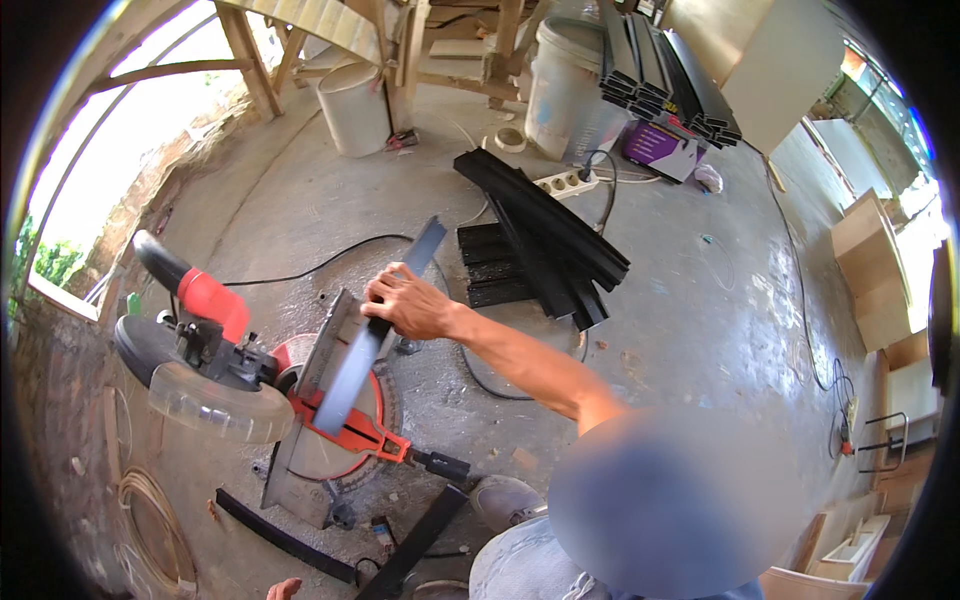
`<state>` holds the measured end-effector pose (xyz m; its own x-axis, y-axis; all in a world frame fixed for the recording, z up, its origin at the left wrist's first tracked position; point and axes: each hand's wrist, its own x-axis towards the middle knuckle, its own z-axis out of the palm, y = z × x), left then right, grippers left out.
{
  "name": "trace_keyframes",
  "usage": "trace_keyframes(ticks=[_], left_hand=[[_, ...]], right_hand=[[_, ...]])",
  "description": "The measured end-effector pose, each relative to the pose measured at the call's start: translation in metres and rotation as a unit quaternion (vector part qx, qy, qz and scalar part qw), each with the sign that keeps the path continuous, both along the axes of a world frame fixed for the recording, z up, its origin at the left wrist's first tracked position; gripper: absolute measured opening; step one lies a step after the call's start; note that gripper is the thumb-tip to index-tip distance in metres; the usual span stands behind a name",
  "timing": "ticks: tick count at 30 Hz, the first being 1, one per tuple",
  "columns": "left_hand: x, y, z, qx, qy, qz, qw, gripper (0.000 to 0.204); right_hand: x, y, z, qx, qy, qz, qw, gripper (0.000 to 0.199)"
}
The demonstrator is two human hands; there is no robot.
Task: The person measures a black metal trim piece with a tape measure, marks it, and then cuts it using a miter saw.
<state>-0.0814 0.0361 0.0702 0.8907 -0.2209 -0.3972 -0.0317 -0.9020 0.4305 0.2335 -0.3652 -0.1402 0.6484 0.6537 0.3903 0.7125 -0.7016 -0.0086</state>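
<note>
My right hand (408, 303) is closed over the upper part of a long black profile strip (352, 378), which lies slantwise across a mitre saw's table against its metal fence (318, 345). The saw's head, with a red and black handle (215, 300) and a clear blade guard (220, 405), is raised to the left of the strip. An orange turntable arm (375, 438) points toward my shoe (505, 500). Just the fingertips of my left hand (284, 590) show at the bottom edge, low and left of the saw; I cannot make out whether they hold anything.
Crossed black profiles (540, 235) lie beyond my right forearm, beside a power strip (563, 184). Farther back stand a large bucket (565, 90), a white bucket (352, 110) and a purple box (662, 148). Two offcuts (280, 535) (415, 545) and a coiled hose (155, 525) lie nearby.
</note>
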Motion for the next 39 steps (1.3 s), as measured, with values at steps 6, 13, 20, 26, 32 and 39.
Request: trace_keyframes(ticks=[6,13,20,26,32,39], left_hand=[[-0.01,-0.039,0.053,-0.017,-0.102,0.089,0.991,0.049],[-0.009,-0.04,0.048,-0.083,-0.233,0.17,0.954,0.05],[0.024,-0.072,0.038,-0.173,-0.323,0.133,0.921,0.064],[0.039,-0.027,0.0,-0.229,-0.291,0.241,0.897,0.06],[0.034,0.011,-0.011,-0.264,-0.394,0.314,0.823,0.04],[0.046,0.037,-0.008,-0.471,-0.389,0.456,0.648,0.018]], right_hand=[[-0.087,0.006,0.075,0.03,-0.08,0.076,0.993,0.04],[-0.123,0.047,0.156,-0.073,-0.26,0.176,0.947,0.036],[-0.141,0.135,0.217,-0.106,-0.365,0.309,0.872,0.028],[-0.161,0.225,0.259,-0.208,-0.457,0.415,0.759,0.024],[-0.16,0.272,0.269,-0.025,-0.419,0.447,0.79,0.028],[-0.191,0.271,0.196,0.082,0.029,0.516,0.852,0.02]])
